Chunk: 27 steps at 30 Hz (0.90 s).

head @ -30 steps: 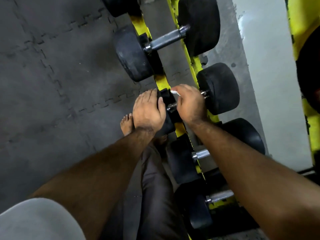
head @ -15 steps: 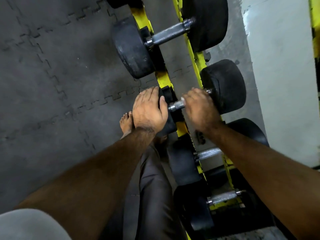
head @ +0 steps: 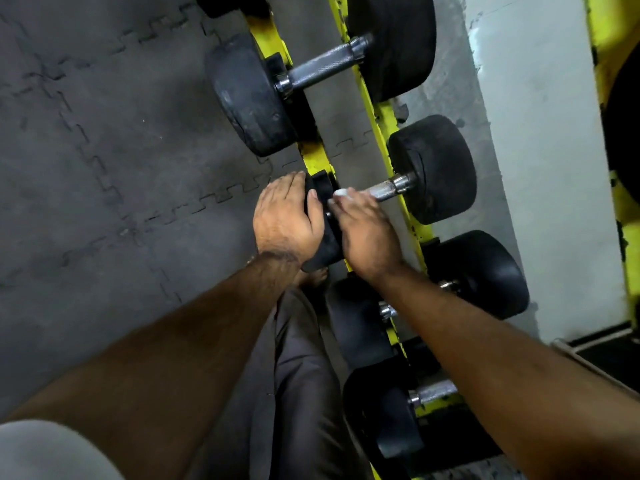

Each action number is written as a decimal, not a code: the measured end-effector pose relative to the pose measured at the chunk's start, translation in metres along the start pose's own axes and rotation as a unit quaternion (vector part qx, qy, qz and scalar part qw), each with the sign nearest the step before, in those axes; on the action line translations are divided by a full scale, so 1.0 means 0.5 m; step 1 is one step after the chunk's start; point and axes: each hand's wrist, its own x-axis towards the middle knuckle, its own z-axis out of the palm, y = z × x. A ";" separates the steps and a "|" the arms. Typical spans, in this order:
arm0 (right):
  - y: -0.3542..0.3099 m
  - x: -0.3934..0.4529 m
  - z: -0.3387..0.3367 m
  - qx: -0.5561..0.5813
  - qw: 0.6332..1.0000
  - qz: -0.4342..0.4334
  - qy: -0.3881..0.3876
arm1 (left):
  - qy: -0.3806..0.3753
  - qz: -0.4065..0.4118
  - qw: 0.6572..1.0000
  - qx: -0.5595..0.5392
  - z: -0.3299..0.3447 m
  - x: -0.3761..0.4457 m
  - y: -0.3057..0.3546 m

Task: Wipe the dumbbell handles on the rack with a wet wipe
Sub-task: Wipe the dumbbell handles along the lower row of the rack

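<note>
A black dumbbell lies across the yellow rack (head: 377, 112) in the middle of the view. Its metal handle (head: 388, 189) shows bare at the far end, beside the far weight (head: 436, 168). My left hand (head: 284, 220) is clamped over the near weight (head: 320, 188). My right hand (head: 363, 230) wraps the near part of the handle, with a white wet wipe (head: 341, 192) peeking out at the fingertips. A larger dumbbell (head: 322, 69) rests further along the rack, and two more dumbbells (head: 485, 268) (head: 433, 393) lie nearer to me.
Grey interlocking floor mats (head: 104, 150) cover the left side. A pale wall (head: 540, 150) runs behind the rack, with another yellow frame (head: 609, 39) at the right edge. My trouser leg (head: 298, 375) and bare foot stand beside the rack.
My right hand has slid along the handle from the far weight toward the near weight, baring the far end of the handle. The left hand has stayed on the near weight.
</note>
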 end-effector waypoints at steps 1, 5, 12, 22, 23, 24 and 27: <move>0.006 -0.005 0.002 0.006 0.999 -0.036 -0.008 | 0.000 -0.001 1.000 0.000 0.000 0.000 0.000; 0.083 0.008 -0.022 -0.033 0.996 0.075 0.024 | -0.005 0.000 1.000 0.000 0.002 0.000 -0.003; 0.044 -0.013 -0.006 -0.030 0.999 0.028 0.026 | -0.009 0.004 1.000 -0.002 0.001 0.000 -0.001; 0.025 -0.024 -0.026 -0.098 0.982 0.162 0.009 | -0.107 0.054 0.991 0.065 -0.025 0.029 0.016; 0.009 -0.021 -0.022 -0.109 0.972 0.208 0.002 | -0.109 0.058 0.991 0.058 -0.025 0.032 0.013; -0.011 -0.017 -0.011 -0.105 0.967 0.233 0.003 | -0.106 0.059 0.991 0.053 -0.025 0.031 0.011; -0.004 -0.031 -0.002 -0.114 0.978 0.178 0.002 | -0.103 0.065 0.992 0.044 -0.019 0.029 0.005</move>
